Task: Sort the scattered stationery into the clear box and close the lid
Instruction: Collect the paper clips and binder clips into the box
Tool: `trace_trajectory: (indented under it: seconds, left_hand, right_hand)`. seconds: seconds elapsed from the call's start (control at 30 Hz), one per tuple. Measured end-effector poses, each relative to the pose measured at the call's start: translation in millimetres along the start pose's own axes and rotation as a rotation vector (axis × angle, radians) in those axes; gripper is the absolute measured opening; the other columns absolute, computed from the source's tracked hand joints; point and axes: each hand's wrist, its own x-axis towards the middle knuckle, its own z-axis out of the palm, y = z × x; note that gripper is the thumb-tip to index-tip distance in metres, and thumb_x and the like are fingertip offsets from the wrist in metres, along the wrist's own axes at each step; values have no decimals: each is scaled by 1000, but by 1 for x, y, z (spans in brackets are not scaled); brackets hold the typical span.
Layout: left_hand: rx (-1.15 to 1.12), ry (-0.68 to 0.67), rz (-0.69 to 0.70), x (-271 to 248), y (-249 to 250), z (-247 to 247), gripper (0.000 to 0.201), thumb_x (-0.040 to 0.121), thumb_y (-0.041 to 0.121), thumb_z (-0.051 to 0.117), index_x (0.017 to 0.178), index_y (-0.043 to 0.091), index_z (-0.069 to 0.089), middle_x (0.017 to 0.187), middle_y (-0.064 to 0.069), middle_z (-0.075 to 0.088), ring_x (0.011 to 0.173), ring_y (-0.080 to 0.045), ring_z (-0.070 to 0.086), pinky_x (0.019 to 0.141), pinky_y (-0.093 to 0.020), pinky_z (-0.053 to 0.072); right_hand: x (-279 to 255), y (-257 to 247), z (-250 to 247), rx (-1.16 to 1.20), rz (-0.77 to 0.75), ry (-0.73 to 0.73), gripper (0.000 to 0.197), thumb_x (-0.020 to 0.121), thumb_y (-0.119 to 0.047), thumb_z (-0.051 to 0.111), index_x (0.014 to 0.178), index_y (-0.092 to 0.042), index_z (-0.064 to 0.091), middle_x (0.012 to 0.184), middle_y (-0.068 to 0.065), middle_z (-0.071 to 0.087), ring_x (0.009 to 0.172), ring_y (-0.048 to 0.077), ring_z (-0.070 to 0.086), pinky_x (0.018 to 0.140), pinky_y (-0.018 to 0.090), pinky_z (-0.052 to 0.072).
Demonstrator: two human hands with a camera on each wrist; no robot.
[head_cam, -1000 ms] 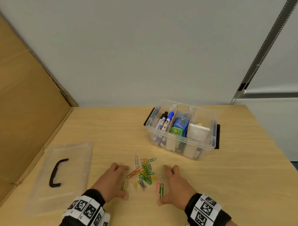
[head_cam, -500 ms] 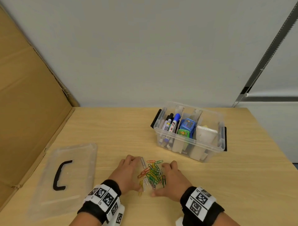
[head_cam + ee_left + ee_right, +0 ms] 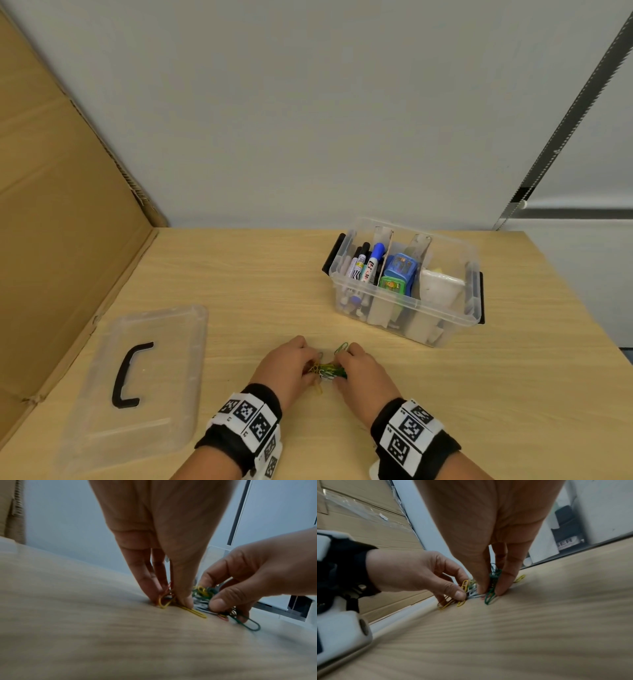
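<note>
A heap of coloured paper clips [image 3: 327, 370] lies on the wooden table near its front edge. My left hand [image 3: 313, 368] and right hand [image 3: 339, 370] close in on it from either side. In the left wrist view my left hand [image 3: 169, 600] pinches yellow and red clips against the table. The right wrist view has my right hand [image 3: 490, 591] pinching green clips. The clear box [image 3: 411, 300] stands open at the back right. It holds markers [image 3: 371, 263], a blue item [image 3: 400, 269] and a white item [image 3: 440, 286]. Its lid [image 3: 161, 411] lies flat at the left.
A cardboard panel [image 3: 61, 240] leans along the table's left side, close to the lid's black handle [image 3: 132, 373]. A white wall stands behind the table [image 3: 496, 394]. The box has black latches on both ends.
Both hands have swept inward, pushing the spread clips into a tight heap, and their fingers now pinch it. The camera view has shifted slightly.
</note>
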Motion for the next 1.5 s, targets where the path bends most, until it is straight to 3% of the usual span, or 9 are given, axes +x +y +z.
trace_trajectory:
  seconds: [0.2, 0.33, 0.47, 0.7, 0.93, 1.03, 1.2, 1.37, 1.5]
  left_hand:
    - [-16, 35, -65, -3, -1, 1, 19, 89, 30, 59, 104, 21, 65, 84, 10, 40, 81, -10, 46, 71, -19, 34]
    - [-76, 49, -93, -6, 0, -5, 13, 88, 29, 61, 97, 22, 67, 75, 17, 39, 80, -10, 48, 69, -19, 33]
    - [-235, 111, -115, -11, 3, -15, 14, 83, 24, 69, 76, 32, 60, 79, 12, 55, 77, -8, 55, 72, -19, 45]
    - [-345, 237, -114, -13, 8, -28, 17, 80, 18, 73, 74, 32, 66, 82, 4, 67, 78, -8, 62, 69, -15, 48]
    - [-335, 279, -115, -13, 13, -27, 9, 80, 17, 73, 77, 25, 69, 81, 4, 66, 76, -5, 60, 68, -7, 45]
    - [-330, 278, -122, -16, 13, -26, 12, 80, 18, 73, 76, 28, 68, 79, 6, 66, 75, -4, 60, 67, -7, 44]
    - [-325, 276, -130, -19, 15, -26, 20, 79, 18, 74, 72, 34, 65, 78, 6, 65, 74, -6, 60, 67, -8, 45]
    - [-348, 260, -147, -22, 20, -26, 15, 79, 19, 74, 70, 28, 67, 76, 4, 64, 72, -7, 59, 63, -11, 45]
    - [-339, 257, -151, -26, 24, -26, 6, 79, 23, 73, 75, 26, 69, 80, 6, 64, 77, -3, 59, 65, -11, 44]
  right_hand:
    - [-3, 15, -9, 121, 10, 55, 27, 93, -20, 55, 119, -21, 64, 113, -1, 61, 102, 14, 57, 80, 15, 39]
    - [-8, 21, -20, 283, 44, 70, 23, 89, -20, 62, 111, -20, 69, 92, -8, 65, 75, -3, 53, 67, 3, 38]
    - [-21, 17, -50, 513, 72, 109, 16, 86, -13, 66, 101, -17, 71, 81, -6, 65, 75, 10, 63, 75, 24, 56]
    - [-41, 24, -143, 624, -26, 344, 21, 84, -15, 69, 88, -35, 64, 77, -7, 67, 67, 7, 68, 65, 13, 51]
    - [-30, 72, -190, 390, 40, 535, 16, 84, -11, 69, 100, -14, 70, 76, -4, 65, 76, 20, 66, 63, 11, 49]
    - [-18, 86, -192, 174, 76, 491, 17, 85, -13, 67, 102, -12, 71, 84, -1, 66, 80, 20, 63, 74, 28, 49]
    - [20, 80, -186, -255, 195, 126, 19, 90, -10, 55, 104, -13, 68, 105, 8, 66, 91, 22, 60, 74, 26, 43]
    - [37, 64, -188, -337, 217, -149, 34, 94, -7, 48, 126, -13, 60, 130, 9, 57, 116, 24, 56, 101, 30, 44]
    - [25, 78, -190, -166, 157, -14, 36, 93, -3, 48, 120, -21, 63, 126, 1, 61, 113, 18, 57, 99, 28, 44]
